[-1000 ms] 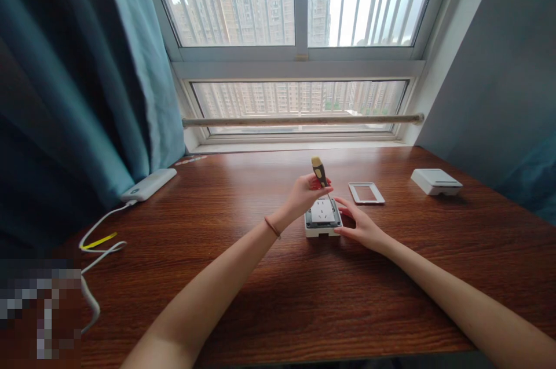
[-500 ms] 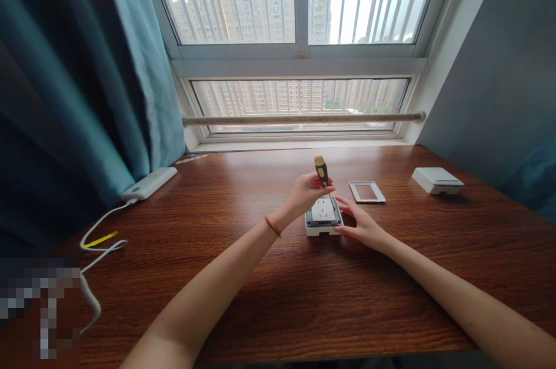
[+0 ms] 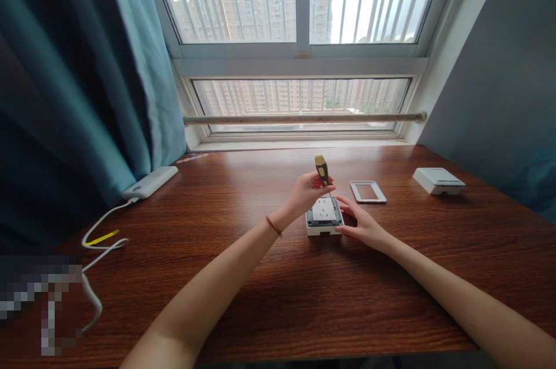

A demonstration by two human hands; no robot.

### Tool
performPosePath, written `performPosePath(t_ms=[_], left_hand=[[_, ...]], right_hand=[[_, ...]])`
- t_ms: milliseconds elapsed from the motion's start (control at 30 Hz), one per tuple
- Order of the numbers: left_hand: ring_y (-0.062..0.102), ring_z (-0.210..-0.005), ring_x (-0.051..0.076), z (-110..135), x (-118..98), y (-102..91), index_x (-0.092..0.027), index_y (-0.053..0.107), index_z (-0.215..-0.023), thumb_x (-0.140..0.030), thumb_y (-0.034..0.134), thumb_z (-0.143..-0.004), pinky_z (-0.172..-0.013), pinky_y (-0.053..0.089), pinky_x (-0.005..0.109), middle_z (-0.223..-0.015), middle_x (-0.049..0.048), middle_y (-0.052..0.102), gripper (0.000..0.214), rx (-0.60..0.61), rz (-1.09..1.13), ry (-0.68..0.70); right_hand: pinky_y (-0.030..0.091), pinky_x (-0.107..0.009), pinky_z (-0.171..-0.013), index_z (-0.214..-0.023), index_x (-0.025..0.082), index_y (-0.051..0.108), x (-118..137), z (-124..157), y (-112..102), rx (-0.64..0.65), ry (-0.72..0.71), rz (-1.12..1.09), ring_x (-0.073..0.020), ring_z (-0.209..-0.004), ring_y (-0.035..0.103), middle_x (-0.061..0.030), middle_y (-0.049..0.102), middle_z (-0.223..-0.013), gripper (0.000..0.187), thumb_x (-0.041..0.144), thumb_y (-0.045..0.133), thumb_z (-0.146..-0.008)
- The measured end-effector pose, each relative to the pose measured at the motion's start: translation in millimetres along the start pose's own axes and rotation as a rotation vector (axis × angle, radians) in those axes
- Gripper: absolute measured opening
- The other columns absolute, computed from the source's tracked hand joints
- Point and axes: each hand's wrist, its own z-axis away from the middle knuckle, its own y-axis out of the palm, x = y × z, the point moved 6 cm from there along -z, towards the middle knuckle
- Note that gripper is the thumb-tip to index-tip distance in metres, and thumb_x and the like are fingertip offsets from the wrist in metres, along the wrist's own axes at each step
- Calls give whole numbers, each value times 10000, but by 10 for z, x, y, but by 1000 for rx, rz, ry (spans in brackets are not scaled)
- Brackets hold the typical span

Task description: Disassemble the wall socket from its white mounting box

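A white wall socket in its box lies on the wooden desk just ahead of me. My left hand is closed round a yellow-and-black screwdriver, held upright with its tip down at the socket's far right corner. My right hand rests against the socket's right side, thumb and fingers spread along its edge, steadying it.
A white frame plate lies right of the socket, and a white box sits further right. A white power bank with a white cable lies at the left by the teal curtain. The window sill is behind.
Both hands stay on the socket and the screwdriver; the screwdriver handle has tipped very slightly. The view has shifted a little.
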Motion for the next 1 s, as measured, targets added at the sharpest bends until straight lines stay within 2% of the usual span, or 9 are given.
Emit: performPosePath(t_ms=[267,367,433,533,633,833,1000], left_hand=[[575,-682,137,42,-44,23,-113,622,-804,-340,712,-637,-643,452,254,-762,57,638,295,15,-115,30],[546,-648,124,28,-98,36,-123,624,-779,-375,715,-628,-605,421,233,-728,41,630,307,11,-222,75],[486,-591,99,-19,-129,71,-124,608,-723,-397,717,-617,-543,372,210,-655,10,583,312,44,-285,96],[375,-525,68,-113,-148,164,-125,537,-622,-426,728,-581,-471,284,191,-566,-39,457,358,146,-323,97],[334,-520,60,-166,-155,243,-133,488,-600,-430,732,-570,-463,258,188,-556,-57,394,385,198,-268,111],[409,-584,81,-120,-146,260,-122,586,-670,-411,692,-643,-527,324,204,-623,-20,491,309,144,-219,156],[493,-666,112,-65,-148,295,-128,702,-824,-382,632,-728,-581,367,221,-786,51,610,281,260,-261,174]], right_hand=[[312,-485,-1044,-1303,224,346,-7,-4,0,-5,-1,8,-273,-1190,455,-126,435,-1318,733,363,701,-677],[357,-468,-1018,-1305,228,343,-61,-75,-49,10,2,24,-270,-1173,457,-123,407,-1313,806,370,744,-620],[393,-441,-993,-1296,215,365,-79,-143,-67,63,-2,63,-268,-1167,450,-122,391,-1291,851,371,775,-567],[384,-430,-1002,-1262,192,418,-87,-218,-73,136,12,120,-272,-1170,441,-116,402,-1247,850,369,797,-522],[361,-463,-1013,-1281,197,390,-99,-228,-74,128,54,98,-281,-1173,449,-117,434,-1249,876,351,800,-522],[323,-481,-1038,-1293,200,395,-97,-187,-51,111,21,49,-290,-1189,457,-121,446,-1315,849,342,786,-552],[336,-473,-1033,-1319,206,379,-59,-201,-44,119,-36,56,-294,-1196,451,-114,444,-1327,849,340,772,-579]])
